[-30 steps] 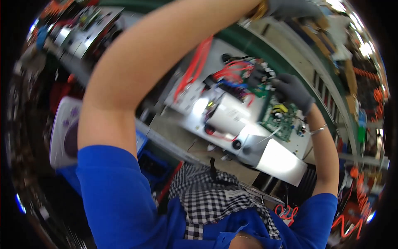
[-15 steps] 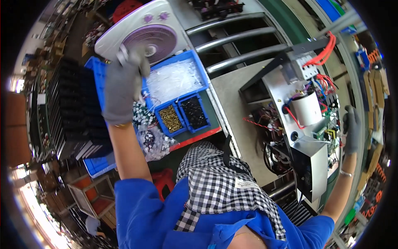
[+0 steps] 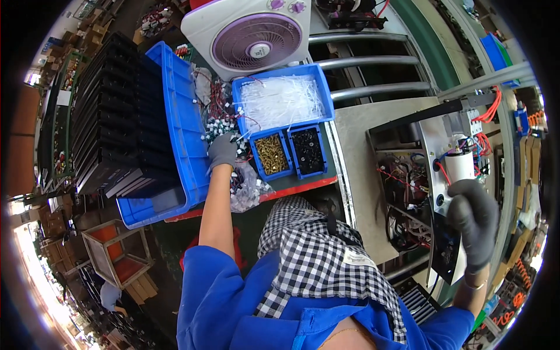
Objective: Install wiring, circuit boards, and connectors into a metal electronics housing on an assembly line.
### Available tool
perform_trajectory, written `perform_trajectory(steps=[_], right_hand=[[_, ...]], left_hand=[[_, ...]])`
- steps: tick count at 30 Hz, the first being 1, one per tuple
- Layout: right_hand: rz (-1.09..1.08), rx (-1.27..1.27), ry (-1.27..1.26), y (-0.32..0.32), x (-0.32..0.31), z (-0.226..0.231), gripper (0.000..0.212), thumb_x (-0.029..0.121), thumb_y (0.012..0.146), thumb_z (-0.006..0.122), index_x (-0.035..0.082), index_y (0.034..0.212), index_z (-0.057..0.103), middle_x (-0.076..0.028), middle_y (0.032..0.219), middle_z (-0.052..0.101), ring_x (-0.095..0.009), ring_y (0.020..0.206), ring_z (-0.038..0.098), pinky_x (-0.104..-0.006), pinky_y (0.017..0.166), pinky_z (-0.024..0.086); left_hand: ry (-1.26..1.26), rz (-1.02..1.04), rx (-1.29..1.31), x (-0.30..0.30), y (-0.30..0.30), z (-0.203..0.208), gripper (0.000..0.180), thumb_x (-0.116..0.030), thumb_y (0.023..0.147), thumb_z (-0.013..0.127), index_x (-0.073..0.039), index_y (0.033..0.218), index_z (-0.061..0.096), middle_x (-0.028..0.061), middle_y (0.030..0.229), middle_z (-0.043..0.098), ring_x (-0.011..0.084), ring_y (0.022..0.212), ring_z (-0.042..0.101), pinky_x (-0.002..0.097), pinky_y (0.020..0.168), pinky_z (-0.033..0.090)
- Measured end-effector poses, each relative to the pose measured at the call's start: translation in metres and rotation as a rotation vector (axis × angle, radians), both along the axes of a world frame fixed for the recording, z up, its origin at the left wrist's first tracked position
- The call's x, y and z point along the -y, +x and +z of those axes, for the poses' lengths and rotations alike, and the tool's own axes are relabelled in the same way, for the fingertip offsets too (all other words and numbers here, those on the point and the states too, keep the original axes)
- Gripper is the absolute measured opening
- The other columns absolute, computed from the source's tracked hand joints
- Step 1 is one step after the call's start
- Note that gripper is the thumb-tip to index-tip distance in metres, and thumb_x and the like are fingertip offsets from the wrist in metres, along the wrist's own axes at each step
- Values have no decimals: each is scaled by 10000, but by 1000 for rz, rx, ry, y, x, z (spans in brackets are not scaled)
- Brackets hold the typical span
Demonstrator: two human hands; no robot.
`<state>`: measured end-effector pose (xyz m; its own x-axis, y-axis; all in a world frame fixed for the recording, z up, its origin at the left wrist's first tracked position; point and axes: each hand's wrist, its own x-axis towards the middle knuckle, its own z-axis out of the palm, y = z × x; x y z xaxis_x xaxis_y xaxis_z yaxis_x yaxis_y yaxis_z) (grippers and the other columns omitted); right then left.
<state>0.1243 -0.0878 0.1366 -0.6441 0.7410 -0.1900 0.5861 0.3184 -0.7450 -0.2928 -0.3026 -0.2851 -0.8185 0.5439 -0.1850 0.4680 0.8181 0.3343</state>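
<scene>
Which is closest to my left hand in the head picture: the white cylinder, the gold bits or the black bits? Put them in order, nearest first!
From your left hand:
1. Gold bits: just to its right.
2. Black bits: right of the gold ones.
3. White cylinder: far over on the right.

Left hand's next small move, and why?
Probably close the left hand gently on one of the white connectors and ease it free: the fingers are already at that pile, and red and dark wires lie tangled among it, so a quick pull might snag.
</scene>
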Motion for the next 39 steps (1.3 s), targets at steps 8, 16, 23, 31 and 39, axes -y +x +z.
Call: perform_trajectory(steps=[8,16,23,31,39], right_hand=[[743,54,44,-106,60,-124,170,236,918,657,89,1003,661,-128,896,696,-326,811,682,-416,675,536],[956,-21,15,-238,137,-310,213,275,897,640,134,1036,718,-112,987,691,-322,873,681,-458,759,543],[1052,223,2,-290,173,-391,248,224,870,604,150,1078,717,-156,858,699,-335,867,684,-481,772,527],[960,29,-25,-288,179,-412,197,239,867,628,118,1004,704,-128,903,707,-353,849,686,-463,759,532],[902,233,88,-289,185,-399,235,269,834,691,97,993,671,-116,861,707,-315,809,688,-450,712,525]], left_hand=[[507,112,276,22,-13,8,239,-199,812,736,-53,1001,724,115,896,732,210,797,691,353,710,519],[1039,534,763,26,-5,101,212,-161,877,752,-31,1038,704,-54,638,581,44,445,444,231,403,333],[1213,533,853,46,4,133,241,-169,950,675,-51,1157,639,-20,798,604,-26,443,318,169,365,234],[1329,476,864,57,6,145,215,-180,986,629,-46,1153,645,48,932,678,-25,421,297,174,355,225],[1351,446,892,56,8,156,241,-189,998,614,-68,1204,580,87,1047,690,-15,430,306,166,337,263]])
